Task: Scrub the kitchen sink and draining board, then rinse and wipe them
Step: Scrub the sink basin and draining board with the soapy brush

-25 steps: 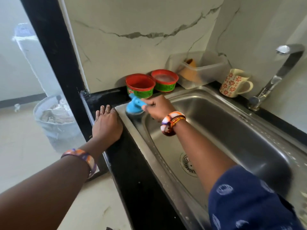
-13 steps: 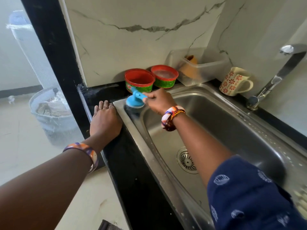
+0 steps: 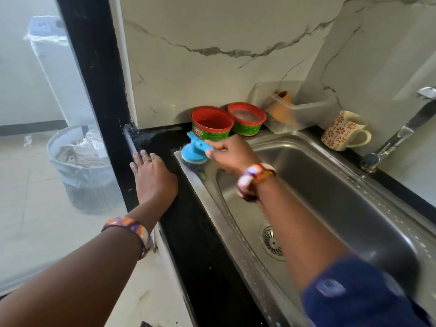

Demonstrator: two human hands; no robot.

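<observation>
A stainless steel sink (image 3: 330, 190) is set in a black counter (image 3: 195, 232), with a round drain (image 3: 271, 241) at the bottom of its bowl. My right hand (image 3: 232, 153) grips the handle of a blue round scrub brush (image 3: 194, 151), whose bristles press on the sink's far left rim corner. My left hand (image 3: 153, 178) rests flat on the black counter edge, fingers straight, holding nothing.
Two red-and-green tubs (image 3: 211, 123) (image 3: 246, 119) stand just behind the brush. A clear plastic box (image 3: 297, 109) and a patterned mug (image 3: 344, 131) sit along the back wall. The tap (image 3: 396, 138) rises at the right. A lined bin (image 3: 82, 171) stands behind glass at left.
The brush and my right hand have slid a little toward the rim's far left corner, closer to the nearer tub. My left hand stays planted on the counter.
</observation>
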